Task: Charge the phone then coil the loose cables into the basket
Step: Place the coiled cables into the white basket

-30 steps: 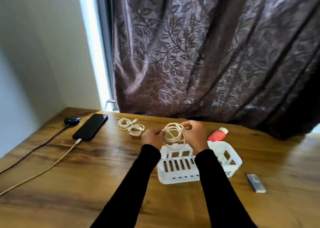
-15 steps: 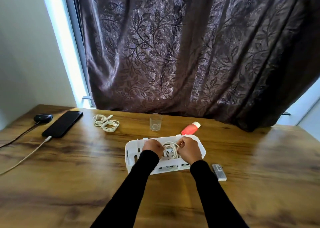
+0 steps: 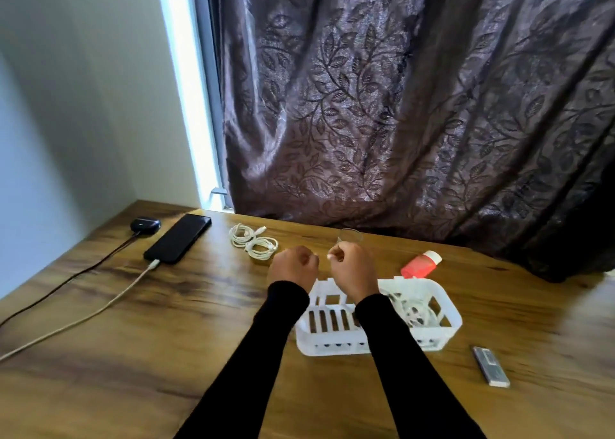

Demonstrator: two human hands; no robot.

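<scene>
Both hands are curled and hold nothing: left hand (image 3: 293, 267), right hand (image 3: 353, 267), raised above the basket (image 3: 446, 308). One coiled cable (image 3: 414, 310) lies inside; another cable (image 3: 254, 243) waits near the plugged-in phone (image 3: 178, 238). Advice: lift it whole, keeping the loops together. Wooden table (image 3: 166, 355); patterned curtain (image 3: 416, 105) behind.

Single head-worn view, wide-angle. Camera looked forward and down over a wooden table (image 3: 166, 355) from the near edge, facing a patterned curtain (image 3: 399, 105) and a wall corner at left. Both sleeved forearms entered from the bottom; hands sat close, mid-frame. No second view to compare.
</scene>
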